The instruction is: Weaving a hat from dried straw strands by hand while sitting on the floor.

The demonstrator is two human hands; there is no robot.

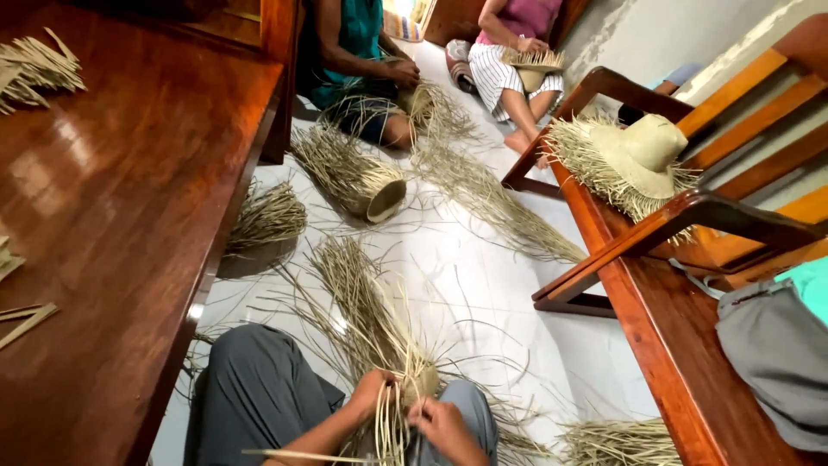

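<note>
White tiled floor (pixel 483 285); left hand (pixel 373 390) and right hand (pixel 442 425) pinching straw strands (pixel 362 311), liable to snap if overbent.

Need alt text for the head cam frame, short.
Seen from above, a seated person's left hand and right hand weave pale straw strands on their lap. Two other people weave on the white floor beyond; an unfinished straw hat rests on a wooden chair.

The straw strands (pixel 379 345) are pale tan, above grey trousers (pixel 259 388). Beyond lie a white floor (pixel 483 285) and a reddish-brown table (pixel 112 216). A striped white skirt (pixel 500 73) shows farthest off.
</note>
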